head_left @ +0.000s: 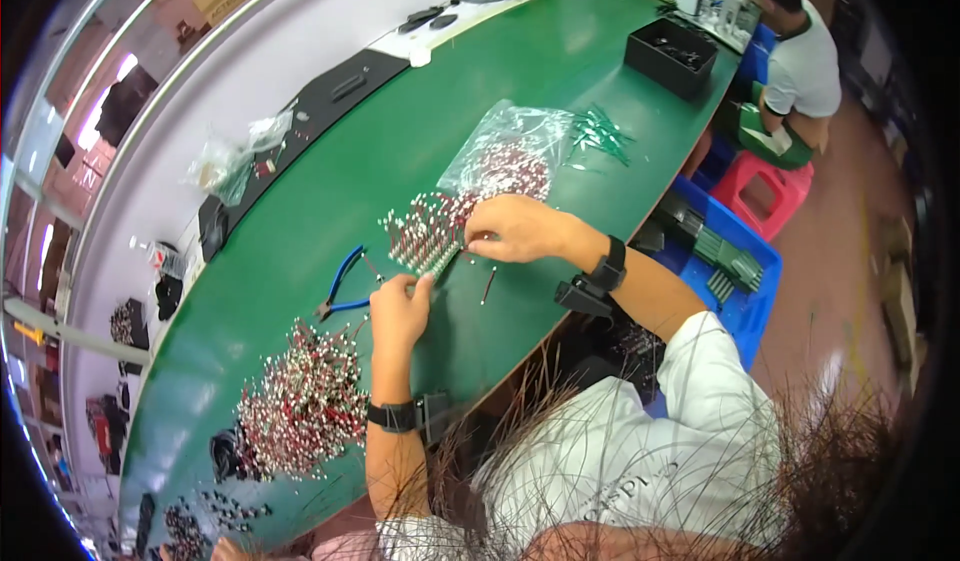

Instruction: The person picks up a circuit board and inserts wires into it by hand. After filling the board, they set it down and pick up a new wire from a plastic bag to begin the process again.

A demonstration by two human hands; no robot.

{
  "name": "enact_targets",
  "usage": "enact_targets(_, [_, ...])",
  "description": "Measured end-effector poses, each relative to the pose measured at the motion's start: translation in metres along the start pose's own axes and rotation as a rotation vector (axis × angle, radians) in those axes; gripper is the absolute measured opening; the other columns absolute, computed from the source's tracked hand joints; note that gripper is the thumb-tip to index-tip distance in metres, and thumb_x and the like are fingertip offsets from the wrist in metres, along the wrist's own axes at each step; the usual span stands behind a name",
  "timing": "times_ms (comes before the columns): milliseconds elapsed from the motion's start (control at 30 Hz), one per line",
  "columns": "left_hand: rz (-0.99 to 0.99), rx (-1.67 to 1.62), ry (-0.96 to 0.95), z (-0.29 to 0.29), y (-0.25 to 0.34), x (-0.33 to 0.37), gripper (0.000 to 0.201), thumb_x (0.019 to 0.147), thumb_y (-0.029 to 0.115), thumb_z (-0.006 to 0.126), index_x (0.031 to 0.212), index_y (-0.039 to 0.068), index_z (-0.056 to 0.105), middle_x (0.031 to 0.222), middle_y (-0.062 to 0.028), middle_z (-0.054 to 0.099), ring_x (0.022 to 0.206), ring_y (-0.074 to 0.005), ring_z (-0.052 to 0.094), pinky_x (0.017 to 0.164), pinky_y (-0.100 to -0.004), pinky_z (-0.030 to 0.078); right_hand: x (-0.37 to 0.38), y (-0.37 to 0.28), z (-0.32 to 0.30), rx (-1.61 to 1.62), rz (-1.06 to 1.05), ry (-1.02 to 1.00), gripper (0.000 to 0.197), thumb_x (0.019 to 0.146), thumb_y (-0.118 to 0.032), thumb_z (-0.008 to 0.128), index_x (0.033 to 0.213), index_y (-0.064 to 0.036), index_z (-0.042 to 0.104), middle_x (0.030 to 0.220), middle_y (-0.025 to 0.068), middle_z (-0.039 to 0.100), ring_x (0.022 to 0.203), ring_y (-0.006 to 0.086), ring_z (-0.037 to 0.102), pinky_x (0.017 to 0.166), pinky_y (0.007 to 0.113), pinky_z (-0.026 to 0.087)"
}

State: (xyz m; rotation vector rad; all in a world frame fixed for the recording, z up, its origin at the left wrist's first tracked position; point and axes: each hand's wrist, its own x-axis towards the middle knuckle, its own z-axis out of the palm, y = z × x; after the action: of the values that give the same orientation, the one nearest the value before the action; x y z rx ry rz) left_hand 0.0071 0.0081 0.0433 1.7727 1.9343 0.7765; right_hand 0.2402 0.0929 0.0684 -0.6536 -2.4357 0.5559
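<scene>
My left hand is closed on the near end of a narrow green strip, thumb and finger pinching it. Along that strip stands a dense row of small red-wired parts with white tips. My right hand is closed in a pinch at the strip's right side; what sits between its fingertips is too small and hidden to name. One loose red-wired piece lies on the green table just below the right hand. Left of the strip rest blue-handled pliers, their handles spread.
A large heap of red-wired parts lies at the near left. Beyond my hands are a clear plastic bag of similar parts and several loose green strips. A black bin stands farther off. Right are a blue crate, a pink stool and a seated co-worker.
</scene>
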Motion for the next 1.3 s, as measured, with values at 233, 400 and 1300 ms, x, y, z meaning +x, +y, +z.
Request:
enact_targets(233, [0.148, 0.112, 0.046, -0.017, 0.016, -0.016, 0.03, 0.084, 0.027, 0.066, 0.097, 0.0, 0.069, 0.072, -0.0185, 0.067, 0.067, -0.0319, 0.066, 0.064, -0.0389, 0.051, -0.012, 0.04, -0.066, -0.052, 0.112, 0.071, 0.02, 0.081, -0.02, 0.063, 0.088, -0.0011, 0.067, 0.079, 0.0161, 0.065, 0.075, 0.0308, 0.063, 0.069, 0.04, 0.051])
enact_targets(400, [0.272, 0.076, -0.088, -0.063, 0.033, 0.002, 0.032, 0.084, 0.021, 0.069, 0.107, 0.0, 0.067, 0.081, -0.0146, 0.071, 0.067, -0.0197, 0.067, 0.066, -0.0319, 0.053, 0.008, 0.094, -0.128, -0.198, 0.284, 0.107, 0.026, 0.078, -0.025, 0.063, 0.09, -0.0031, 0.068, 0.089, 0.018, 0.068, 0.085, 0.0341, 0.066, 0.077, 0.042, 0.052])
enact_targets(1300, [0.217, 0.515, 0.088, 0.013, -0.101, 0.624, 0.062, 0.084, 0.032, 0.069, 0.134, 0.003, 0.048, 0.116, -0.0219, 0.056, 0.113, -0.0394, 0.051, 0.098, -0.0461, 0.04, -0.068, 0.122, -0.062, -0.169, 0.463, 0.009, 0.033, 0.066, -0.015, 0.069, 0.053, -0.0121, 0.039, 0.054, 0.0042, 0.038, 0.045, 0.0237, 0.04, 0.039, 0.038, 0.03])
